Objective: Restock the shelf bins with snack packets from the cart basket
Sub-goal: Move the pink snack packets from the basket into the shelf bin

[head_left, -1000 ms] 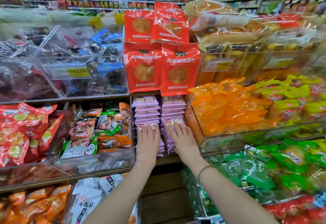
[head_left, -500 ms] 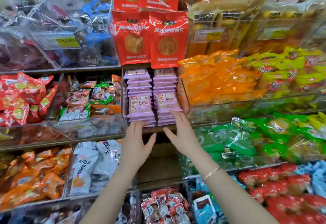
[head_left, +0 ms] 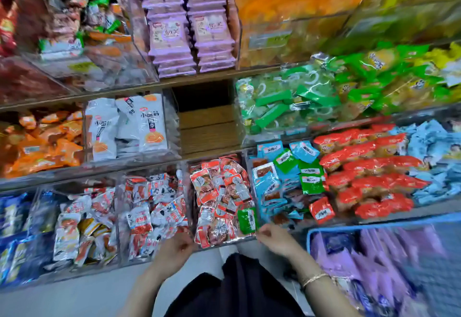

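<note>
Head view. Nearest, the left hand [head_left: 174, 248] and right hand [head_left: 273, 239] hang low before the bottom shelf, fingers loosely curled, no packet in either. To the right, the blue-rimmed cart basket [head_left: 361, 225] holds the purple snack packets [head_left: 349, 264], which are blurred. Farthest up, a clear shelf bin [head_left: 236, 25] carries two matching stacks [head_left: 189, 40]. The packets look light, flat, soft and slick, and probably crushable. They are best lifted several together by the long edges.

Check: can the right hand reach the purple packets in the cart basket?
Probably yes: the right hand hovers beside the blue basket, whose open top exposes the purple packets; nothing lies between.
</note>
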`<state>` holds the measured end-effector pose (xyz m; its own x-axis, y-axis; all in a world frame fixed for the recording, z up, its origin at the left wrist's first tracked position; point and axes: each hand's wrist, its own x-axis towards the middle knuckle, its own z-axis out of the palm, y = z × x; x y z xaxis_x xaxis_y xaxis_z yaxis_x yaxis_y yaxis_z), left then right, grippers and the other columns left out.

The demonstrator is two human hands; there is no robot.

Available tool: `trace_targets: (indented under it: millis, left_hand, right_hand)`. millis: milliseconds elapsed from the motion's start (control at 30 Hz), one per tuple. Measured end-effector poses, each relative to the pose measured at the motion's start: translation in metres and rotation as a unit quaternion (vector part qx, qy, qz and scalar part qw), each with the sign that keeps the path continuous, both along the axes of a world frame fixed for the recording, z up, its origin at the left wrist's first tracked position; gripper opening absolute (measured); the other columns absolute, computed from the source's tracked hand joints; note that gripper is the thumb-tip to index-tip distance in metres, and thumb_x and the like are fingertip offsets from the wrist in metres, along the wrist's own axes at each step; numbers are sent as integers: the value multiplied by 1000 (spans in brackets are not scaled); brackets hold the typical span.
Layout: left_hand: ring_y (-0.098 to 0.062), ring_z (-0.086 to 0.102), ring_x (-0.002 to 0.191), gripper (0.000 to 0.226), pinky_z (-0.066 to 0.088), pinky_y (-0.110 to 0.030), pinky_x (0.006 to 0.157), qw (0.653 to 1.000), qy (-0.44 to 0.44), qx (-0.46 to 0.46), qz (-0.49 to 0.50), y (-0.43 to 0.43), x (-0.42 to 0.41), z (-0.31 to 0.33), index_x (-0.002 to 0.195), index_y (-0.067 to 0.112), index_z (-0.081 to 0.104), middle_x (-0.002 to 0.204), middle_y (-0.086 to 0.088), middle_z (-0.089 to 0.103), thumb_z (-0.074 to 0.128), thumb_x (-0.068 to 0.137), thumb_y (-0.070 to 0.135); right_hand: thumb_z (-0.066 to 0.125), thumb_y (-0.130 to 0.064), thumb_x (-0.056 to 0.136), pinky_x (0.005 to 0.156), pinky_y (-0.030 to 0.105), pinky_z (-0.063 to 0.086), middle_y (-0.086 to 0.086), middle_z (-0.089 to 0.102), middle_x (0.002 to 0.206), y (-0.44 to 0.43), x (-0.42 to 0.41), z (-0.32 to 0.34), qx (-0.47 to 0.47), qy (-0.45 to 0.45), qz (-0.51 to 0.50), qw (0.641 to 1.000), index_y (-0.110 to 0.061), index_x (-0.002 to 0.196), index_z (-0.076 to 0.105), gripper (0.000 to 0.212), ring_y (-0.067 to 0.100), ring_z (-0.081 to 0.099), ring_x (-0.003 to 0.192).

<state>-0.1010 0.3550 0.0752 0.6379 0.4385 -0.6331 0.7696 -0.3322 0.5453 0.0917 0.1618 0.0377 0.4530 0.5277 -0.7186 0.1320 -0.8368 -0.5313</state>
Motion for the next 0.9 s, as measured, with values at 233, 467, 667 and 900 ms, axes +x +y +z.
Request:
trace_targets:
  millis: [233,467,667,900]
  left_hand:
    - [-18,56,101,14,39,-22,84,994,90,2,-65,-53,-48,-34,96,21,52,104,-2,59,54,94,34]
    - [-14,53,95,21,37,-19,72,989,93,-22,-117,-127,-65,-44,109,16,55,108,0,59,52,96,32]
    - [-17,57,90,18,38,-20,73,987,78,-73,-116,-179,-56,-50,104,12,57,105,-4,61,57,94,26]
    - [-15,57,93,13,36,-20,72,987,63,-85,-123,-248,3,-61,103,15,56,103,-3,60,56,95,24]
  right_hand:
    - [49,-21,94,75,30,39,18,61,95,-90,-66,-19,-60,-22,-27,998,-15,71,59,26,17,54,85]
    - [53,-5,90,75,29,44,11,53,83,-188,-118,-19,-28,22,-202,979,-9,88,55,5,17,49,79]
    - [51,-1,90,45,12,34,5,49,65,-258,-126,-18,-24,42,-349,936,-12,70,48,24,13,44,54]
    - [51,-5,90,52,17,33,7,51,69,-340,-77,-29,-43,11,-381,924,-13,68,51,23,19,47,64]
